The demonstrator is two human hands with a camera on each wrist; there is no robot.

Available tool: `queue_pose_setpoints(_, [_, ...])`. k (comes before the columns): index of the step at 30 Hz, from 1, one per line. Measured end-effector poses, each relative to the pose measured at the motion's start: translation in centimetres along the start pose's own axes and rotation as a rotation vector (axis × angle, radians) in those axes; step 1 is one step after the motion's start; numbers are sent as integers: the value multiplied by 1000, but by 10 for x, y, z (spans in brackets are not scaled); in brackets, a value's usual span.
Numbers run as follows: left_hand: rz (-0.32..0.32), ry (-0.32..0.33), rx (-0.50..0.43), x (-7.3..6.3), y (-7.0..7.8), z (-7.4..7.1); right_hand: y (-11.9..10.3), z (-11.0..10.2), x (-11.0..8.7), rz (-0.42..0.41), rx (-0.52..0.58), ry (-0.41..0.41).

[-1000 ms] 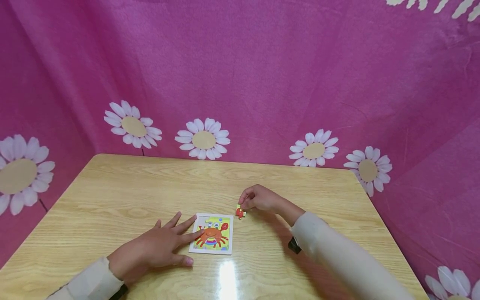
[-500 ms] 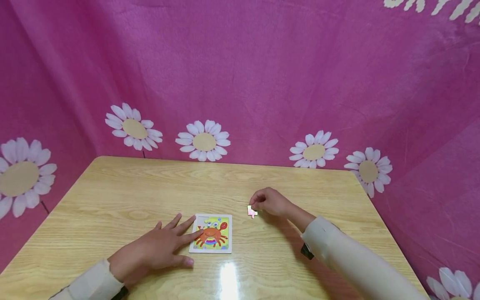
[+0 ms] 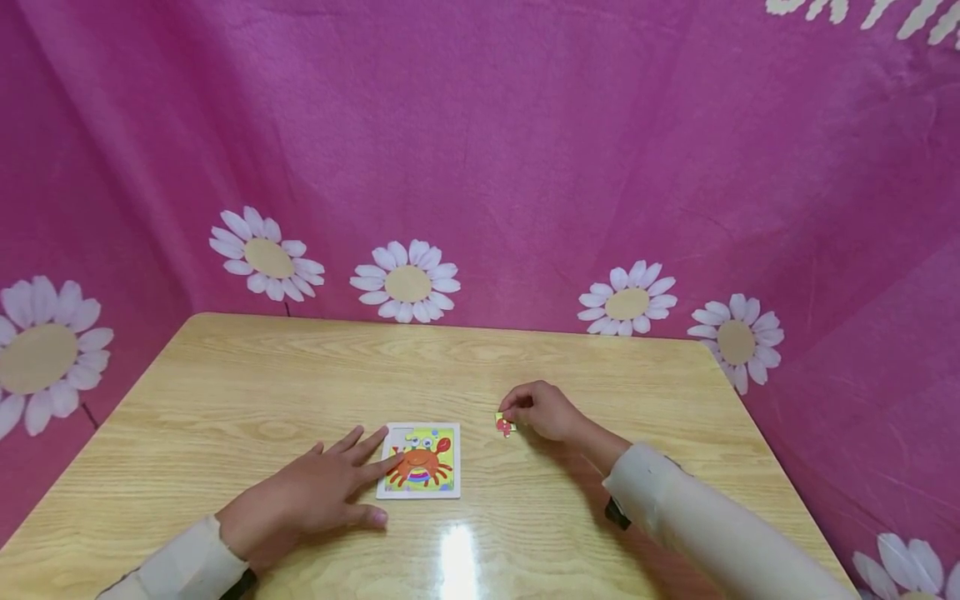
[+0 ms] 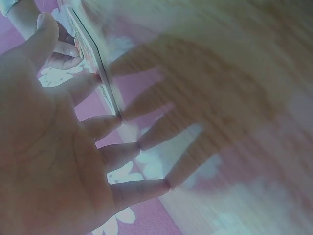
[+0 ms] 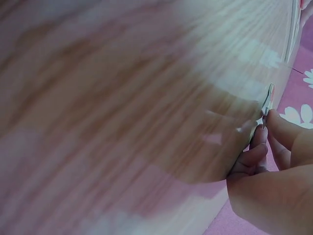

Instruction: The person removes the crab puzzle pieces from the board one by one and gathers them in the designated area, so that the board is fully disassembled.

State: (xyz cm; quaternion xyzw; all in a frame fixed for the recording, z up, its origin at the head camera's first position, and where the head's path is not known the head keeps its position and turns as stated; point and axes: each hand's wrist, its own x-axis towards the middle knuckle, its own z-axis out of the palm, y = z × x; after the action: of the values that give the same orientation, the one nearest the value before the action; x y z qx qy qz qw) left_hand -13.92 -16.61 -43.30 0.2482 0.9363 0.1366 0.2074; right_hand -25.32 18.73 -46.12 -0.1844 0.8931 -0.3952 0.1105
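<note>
A square jigsaw puzzle board (image 3: 455, 467) with a pale frame and a red crab picture lies on the table. Bare grey backing shows at its upper left corner. My left hand (image 3: 322, 492) rests at the board's left side with fingers straight and spread, one fingertip over the crab. In the left wrist view its fingertips meet the tabletop and the board's edge (image 4: 100, 63). Right of the board, my right hand (image 3: 546, 412) pinches a small yellow and red puzzle piece (image 3: 502, 425) between thumb and fingers. Edge-on, the piece (image 5: 270, 98) stands tilted close over the table in the right wrist view.
The wooden table (image 3: 337, 358) has a glossy surface with a bright reflection near the front. A pink cloth (image 3: 480, 167) printed with white flowers hangs behind and along both sides.
My right hand has moved right, away from the board, with the puzzle piece, whose tilt has varied. The board has shifted slightly left and away from me. My left hand has barely moved.
</note>
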Motion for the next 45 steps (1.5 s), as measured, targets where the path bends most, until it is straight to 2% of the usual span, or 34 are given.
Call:
queue_pose_setpoints(4, [-15, -11, -7, 2, -1, 0, -1, 0, 0, 7, 17, -4])
queue_pose_setpoints(12, [-1, -5, -13, 1, -2, 1, -3, -2, 0, -3, 43, -14])
queue_pose_setpoints(22, [7, -12, 0, 2, -1, -2, -7, -5, 2, 26, 38, -20])
queue_pose_setpoints(26, [2, -21, -8, 1, -1, -2, -12, -5, 4, 14, 35, -19])
queue_pose_setpoints(33, [-5, -26, -9, 2, -2, -1, -25, 3, 9, -32, 57, -41])
queue_pose_setpoints(45, [-2, -29, 5, 1, -1, -2, -43, 22, 15, -32, 86, -75])
